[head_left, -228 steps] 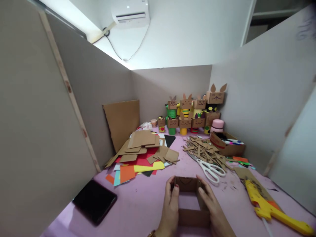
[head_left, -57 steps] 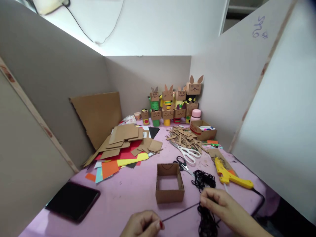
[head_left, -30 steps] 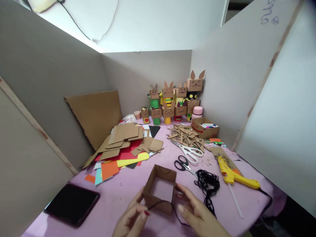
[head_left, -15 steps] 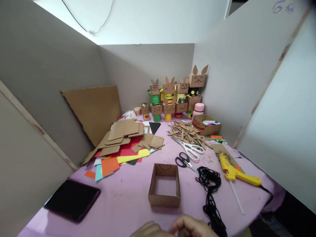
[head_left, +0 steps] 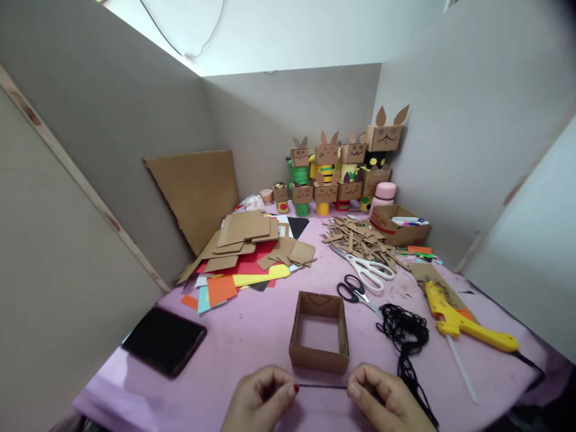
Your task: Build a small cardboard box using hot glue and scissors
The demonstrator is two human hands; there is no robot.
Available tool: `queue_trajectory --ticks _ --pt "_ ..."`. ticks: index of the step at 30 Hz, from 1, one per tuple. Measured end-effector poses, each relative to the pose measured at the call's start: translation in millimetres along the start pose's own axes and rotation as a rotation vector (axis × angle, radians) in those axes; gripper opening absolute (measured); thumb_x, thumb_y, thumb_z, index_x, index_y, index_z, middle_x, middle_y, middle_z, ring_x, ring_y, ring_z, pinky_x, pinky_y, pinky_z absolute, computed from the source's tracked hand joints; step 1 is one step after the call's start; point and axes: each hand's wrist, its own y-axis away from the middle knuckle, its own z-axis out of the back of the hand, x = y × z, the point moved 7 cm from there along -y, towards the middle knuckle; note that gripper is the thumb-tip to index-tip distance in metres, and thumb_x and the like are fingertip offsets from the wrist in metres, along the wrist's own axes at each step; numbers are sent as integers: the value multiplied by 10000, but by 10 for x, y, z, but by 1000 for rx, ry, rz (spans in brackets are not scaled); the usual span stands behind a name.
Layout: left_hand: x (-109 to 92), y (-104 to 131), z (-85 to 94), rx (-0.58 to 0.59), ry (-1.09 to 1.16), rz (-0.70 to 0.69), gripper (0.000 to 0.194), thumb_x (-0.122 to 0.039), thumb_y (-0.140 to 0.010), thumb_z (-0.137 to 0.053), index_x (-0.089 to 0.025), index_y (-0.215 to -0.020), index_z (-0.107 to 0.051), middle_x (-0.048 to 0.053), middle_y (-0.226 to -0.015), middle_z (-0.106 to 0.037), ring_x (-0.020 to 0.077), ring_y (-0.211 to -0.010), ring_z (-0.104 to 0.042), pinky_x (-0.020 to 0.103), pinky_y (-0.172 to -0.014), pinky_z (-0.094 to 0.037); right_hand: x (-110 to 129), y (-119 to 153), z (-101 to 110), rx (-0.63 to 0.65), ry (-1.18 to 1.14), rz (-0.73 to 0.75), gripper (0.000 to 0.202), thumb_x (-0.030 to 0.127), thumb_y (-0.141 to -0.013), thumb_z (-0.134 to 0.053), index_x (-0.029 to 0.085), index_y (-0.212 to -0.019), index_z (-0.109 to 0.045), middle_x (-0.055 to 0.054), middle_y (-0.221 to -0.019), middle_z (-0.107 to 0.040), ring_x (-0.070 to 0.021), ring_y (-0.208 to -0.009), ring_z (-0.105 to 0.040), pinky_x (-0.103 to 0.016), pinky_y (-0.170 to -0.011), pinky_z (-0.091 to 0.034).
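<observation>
Between my two hands a short length of black cord (head_left: 323, 387) is stretched level, just in front of the cardboard frame. My left hand (head_left: 265, 396) pinches one end between thumb and finger. The other end is pinched in my right hand (head_left: 382, 396). Just beyond the cord stands an open cardboard frame (head_left: 319, 359), a square of four walls with the tablecloth visible through it. A tangled bundle of black cord (head_left: 405, 333) lies to the right, its tail running beside my right hand.
Black-handled scissors (head_left: 355, 291), white-handled scissors (head_left: 371, 270) and a yellow glue gun (head_left: 468, 327) lie at right. A tablet (head_left: 164, 342) lies left, near stacked cardboard (head_left: 245, 231) and coloured paper. Cardboard scraps (head_left: 360, 240), a pen box (head_left: 389, 228) and animal figures (head_left: 326, 192) stand behind.
My hands have come up into view and moved apart, with the cord now showing taut between them. The whole view has shifted, so the table things appear farther right.
</observation>
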Motion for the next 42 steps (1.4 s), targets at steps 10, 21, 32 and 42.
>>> queue_trajectory --ticks 10,21,32,42 --pt "-225 -11 190 -254 -33 -129 193 -357 -706 -681 -182 -626 -662 -13 -595 -595 140 -604 -499 213 -577 -390 84 54 78 -246 89 102 358 534 -851 -458 222 -718 -572 34 -592 -427 -152 -573 -418 -231 -521 -343" --pt "-281 -204 121 -216 55 -30 246 -394 -637 -689 -159 -592 -634 -16 -547 -583 132 -559 -508 216 -535 -391 213 14 221 -371 230 140 299 465 -878 -469 225 -762 -605 10 -594 -550 -174 -574 -523 -249 -534 -390" --pt "-257 -207 125 -226 38 -54 227 -390 -643 -692 -178 -599 -622 -16 -555 -592 147 -565 -529 226 -541 -407 195 -18 239 -400 241 160 268 450 -861 -504 225 -748 -596 6 -588 -581 -170 -563 -553 -235 -501 -414" --pt "-132 -187 154 -194 121 -11 261 -423 -734 -656 -165 -694 -650 -17 -634 -596 126 -616 -501 208 -565 -376 203 -24 241 -355 298 144 298 468 -879 -474 220 -768 -596 -6 -630 -602 -183 -615 -584 -242 -546 -433"
